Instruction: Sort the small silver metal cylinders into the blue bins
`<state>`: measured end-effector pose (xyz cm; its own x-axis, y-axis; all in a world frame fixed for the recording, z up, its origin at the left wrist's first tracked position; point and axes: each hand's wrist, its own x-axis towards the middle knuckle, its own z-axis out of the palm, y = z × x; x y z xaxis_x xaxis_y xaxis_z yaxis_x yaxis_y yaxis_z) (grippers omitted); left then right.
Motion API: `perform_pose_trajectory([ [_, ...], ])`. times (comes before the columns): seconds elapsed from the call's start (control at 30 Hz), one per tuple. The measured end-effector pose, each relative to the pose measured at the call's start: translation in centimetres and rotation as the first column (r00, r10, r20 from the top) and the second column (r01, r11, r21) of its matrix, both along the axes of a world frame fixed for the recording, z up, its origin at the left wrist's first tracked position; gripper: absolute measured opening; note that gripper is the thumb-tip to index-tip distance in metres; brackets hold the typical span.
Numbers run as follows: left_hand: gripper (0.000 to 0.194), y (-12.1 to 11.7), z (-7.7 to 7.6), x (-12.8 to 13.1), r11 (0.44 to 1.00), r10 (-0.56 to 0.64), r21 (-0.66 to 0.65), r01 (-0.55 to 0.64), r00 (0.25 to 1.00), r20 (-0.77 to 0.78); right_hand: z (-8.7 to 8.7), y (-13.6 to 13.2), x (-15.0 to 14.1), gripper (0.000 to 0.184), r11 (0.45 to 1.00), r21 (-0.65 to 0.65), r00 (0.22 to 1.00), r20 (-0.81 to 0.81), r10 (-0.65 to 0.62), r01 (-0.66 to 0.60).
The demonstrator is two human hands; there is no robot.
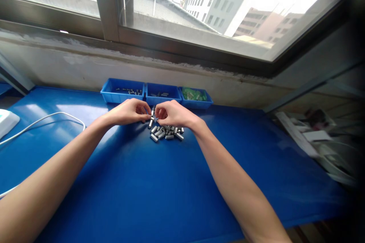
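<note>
Over the far middle of the blue table, my left hand [131,111] and my right hand [178,114] almost meet at the fingertips. The left thumb and fingers are pinched together beside some small metal pieces; what they hold, if anything, is too small to make out. Curled fingers on my right hand also come together, and their contents are hidden. Just below the hands lies a loose pile of short silvery-grey metal pieces [161,134], partly covered by my right hand. A few more of these pieces show in the gap between the two hands.
Behind the hands stand three joined blue bins: the left bin [114,97] and middle bin [152,100] hold small metal parts, the right bin [196,104] green plastic. A white cable [61,113] and white device [8,120] lie left. Clutter [316,135] sits right, below the window.
</note>
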<state>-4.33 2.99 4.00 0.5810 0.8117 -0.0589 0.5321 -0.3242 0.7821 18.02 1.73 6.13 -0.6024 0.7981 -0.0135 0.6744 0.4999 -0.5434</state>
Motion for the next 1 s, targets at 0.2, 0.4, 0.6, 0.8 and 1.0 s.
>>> perform_pose_trajectory([
  [0.2,0.027,0.3,-0.3,-0.2,0.999,0.032,0.018,-0.033,0.998,0.049,-0.4,0.3,0.1,0.011,0.997,-0.073,0.984,-0.176,-0.025,0.012],
  [0.4,0.041,-0.3,0.6,0.0,0.991,0.036,-0.135,-0.004,0.971,0.235,-1.0,1.0,0.4,0.020,0.968,-0.248,0.845,-0.510,-0.159,0.033],
  [0.6,0.051,-1.1,1.7,0.6,0.966,0.166,-0.249,-0.075,0.913,0.372,-0.8,0.9,0.0,0.032,0.971,-0.238,0.778,-0.606,-0.167,0.023],
  [0.8,0.046,-1.0,1.8,0.5,0.973,0.189,-0.195,-0.123,0.911,0.366,-0.8,0.9,-0.2,0.046,0.972,-0.234,0.733,-0.664,-0.147,-0.017],
  [1.0,0.043,-1.1,1.9,0.5,0.960,0.231,-0.243,-0.142,0.891,0.392,-1.1,0.9,-0.4,0.047,0.973,-0.227,0.708,-0.682,-0.184,0.035],
])
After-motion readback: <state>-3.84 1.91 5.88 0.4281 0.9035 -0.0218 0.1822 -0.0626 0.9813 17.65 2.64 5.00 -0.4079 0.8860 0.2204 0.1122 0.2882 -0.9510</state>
